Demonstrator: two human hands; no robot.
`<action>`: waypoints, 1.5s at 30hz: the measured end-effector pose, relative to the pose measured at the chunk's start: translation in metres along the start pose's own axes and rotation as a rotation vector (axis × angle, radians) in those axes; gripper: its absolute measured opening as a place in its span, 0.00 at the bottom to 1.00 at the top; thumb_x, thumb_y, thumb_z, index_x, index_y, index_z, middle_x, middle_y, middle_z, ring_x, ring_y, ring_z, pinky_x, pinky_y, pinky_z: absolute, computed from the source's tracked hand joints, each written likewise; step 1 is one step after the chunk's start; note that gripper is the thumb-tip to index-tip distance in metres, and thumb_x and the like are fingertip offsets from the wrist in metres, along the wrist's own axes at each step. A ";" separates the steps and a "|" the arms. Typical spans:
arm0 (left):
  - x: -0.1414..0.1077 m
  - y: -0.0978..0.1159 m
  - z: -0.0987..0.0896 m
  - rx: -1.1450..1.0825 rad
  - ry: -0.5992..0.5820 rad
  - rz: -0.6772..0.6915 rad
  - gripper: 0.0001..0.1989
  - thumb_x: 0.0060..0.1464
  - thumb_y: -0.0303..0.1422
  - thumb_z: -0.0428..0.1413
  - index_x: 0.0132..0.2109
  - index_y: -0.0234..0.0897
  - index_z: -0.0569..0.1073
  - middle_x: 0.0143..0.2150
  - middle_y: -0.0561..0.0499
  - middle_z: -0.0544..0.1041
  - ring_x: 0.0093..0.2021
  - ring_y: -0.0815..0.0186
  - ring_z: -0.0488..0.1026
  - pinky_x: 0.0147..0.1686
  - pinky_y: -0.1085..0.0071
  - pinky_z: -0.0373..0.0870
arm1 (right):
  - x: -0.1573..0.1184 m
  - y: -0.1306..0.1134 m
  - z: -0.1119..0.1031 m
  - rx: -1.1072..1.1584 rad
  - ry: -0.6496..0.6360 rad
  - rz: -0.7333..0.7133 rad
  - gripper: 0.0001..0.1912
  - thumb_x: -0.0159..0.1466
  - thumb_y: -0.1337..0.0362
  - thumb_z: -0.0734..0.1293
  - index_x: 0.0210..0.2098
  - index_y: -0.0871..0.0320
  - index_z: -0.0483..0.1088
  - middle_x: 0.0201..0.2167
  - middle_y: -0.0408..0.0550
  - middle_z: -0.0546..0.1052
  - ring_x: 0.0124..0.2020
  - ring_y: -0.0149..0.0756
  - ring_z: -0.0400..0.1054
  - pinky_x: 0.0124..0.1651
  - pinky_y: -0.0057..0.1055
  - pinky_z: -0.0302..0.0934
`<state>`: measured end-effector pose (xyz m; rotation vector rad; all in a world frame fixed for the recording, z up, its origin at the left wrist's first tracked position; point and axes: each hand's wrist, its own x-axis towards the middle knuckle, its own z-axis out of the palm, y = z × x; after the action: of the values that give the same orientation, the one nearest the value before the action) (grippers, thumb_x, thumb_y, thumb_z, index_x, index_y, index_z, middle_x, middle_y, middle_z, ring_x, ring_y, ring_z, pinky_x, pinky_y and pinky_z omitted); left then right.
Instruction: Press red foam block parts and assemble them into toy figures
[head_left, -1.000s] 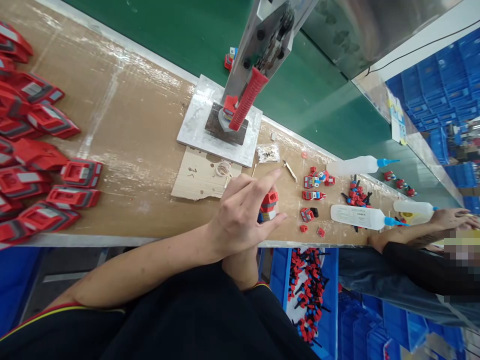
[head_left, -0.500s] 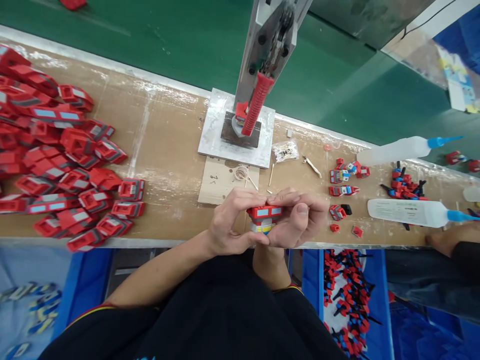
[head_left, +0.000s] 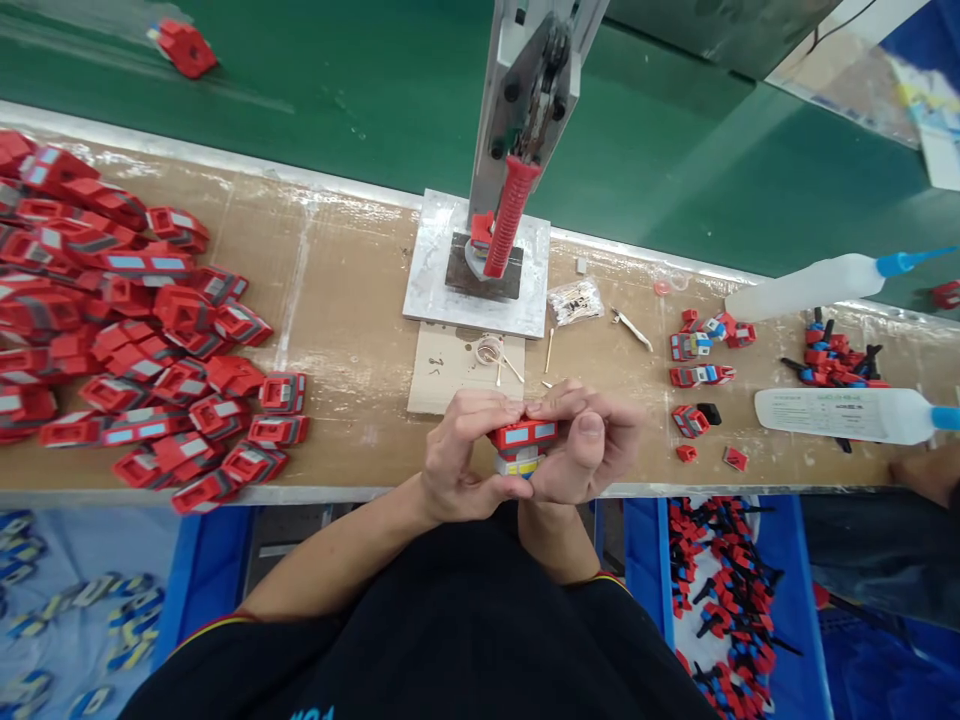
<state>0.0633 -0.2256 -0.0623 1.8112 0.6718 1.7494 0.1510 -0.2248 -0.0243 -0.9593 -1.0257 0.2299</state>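
Between my two hands is a small toy torso (head_left: 519,447), red on top with light window panels, then grey, white, yellow and blue below. My left hand (head_left: 469,455) grips its left side, fingers along the top and thumb low in front. My right hand (head_left: 585,445) closes on the right side, its thumb raised and its fingers partly covering the toy. Both hands are over the bench's front edge. Just beyond them lies a cardboard piece (head_left: 442,375) with a small round dish (head_left: 489,350) and cotton swabs (head_left: 513,370) on it.
A lever press with a red handle (head_left: 511,215) stands ahead on a metal plate (head_left: 424,275). Many red toy parts (head_left: 157,370) are heaped left. At right are glue bottles (head_left: 847,415), toy pieces (head_left: 691,345) and a co-worker's arm (head_left: 926,470). Blue bins (head_left: 795,600) sit below; a green belt (head_left: 337,80) runs behind.
My view has shifted slightly, so the bench items sit differently in it. A red part on the green belt has come further into view. Both hands still hold the toy torso.
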 end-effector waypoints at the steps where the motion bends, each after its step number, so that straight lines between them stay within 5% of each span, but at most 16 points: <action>1: -0.002 -0.001 0.002 0.020 0.016 -0.011 0.25 0.70 0.53 0.55 0.60 0.38 0.72 0.45 0.45 0.80 0.46 0.60 0.80 0.43 0.63 0.83 | -0.002 0.001 0.003 -0.004 0.024 0.013 0.08 0.74 0.61 0.61 0.36 0.49 0.64 0.21 0.36 0.65 0.17 0.32 0.60 0.21 0.33 0.57; 11: -0.010 -0.004 0.008 0.097 0.100 -0.001 0.26 0.71 0.55 0.51 0.62 0.40 0.70 0.44 0.45 0.74 0.43 0.59 0.73 0.40 0.61 0.77 | -0.008 0.001 0.019 0.031 0.106 0.185 0.09 0.70 0.64 0.60 0.32 0.49 0.60 0.17 0.36 0.64 0.15 0.35 0.59 0.21 0.35 0.56; 31: -0.009 -0.006 0.001 0.031 0.050 -0.005 0.26 0.70 0.53 0.55 0.62 0.40 0.70 0.45 0.45 0.77 0.45 0.59 0.77 0.42 0.62 0.81 | -0.011 0.000 0.011 0.010 0.040 0.148 0.05 0.72 0.58 0.58 0.39 0.48 0.61 0.20 0.37 0.67 0.16 0.36 0.62 0.23 0.36 0.60; 38: -0.006 -0.015 -0.013 -0.172 -0.133 -0.008 0.39 0.58 0.56 0.67 0.68 0.41 0.68 0.51 0.41 0.79 0.53 0.54 0.81 0.51 0.56 0.84 | -0.006 0.002 -0.003 -0.104 -0.016 0.071 0.23 0.75 0.44 0.44 0.50 0.44 0.64 0.23 0.42 0.67 0.19 0.43 0.66 0.24 0.44 0.63; 45: -0.003 -0.015 -0.023 -0.243 -0.168 -0.054 0.33 0.56 0.46 0.71 0.64 0.40 0.71 0.52 0.41 0.83 0.54 0.55 0.84 0.53 0.58 0.85 | -0.006 0.009 -0.001 -0.015 -0.046 0.054 0.32 0.75 0.43 0.38 0.49 0.46 0.68 0.25 0.44 0.69 0.20 0.40 0.64 0.23 0.39 0.60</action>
<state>0.0408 -0.2159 -0.0741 1.7309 0.4165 1.5489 0.1512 -0.2236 -0.0355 -0.9998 -1.0460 0.2903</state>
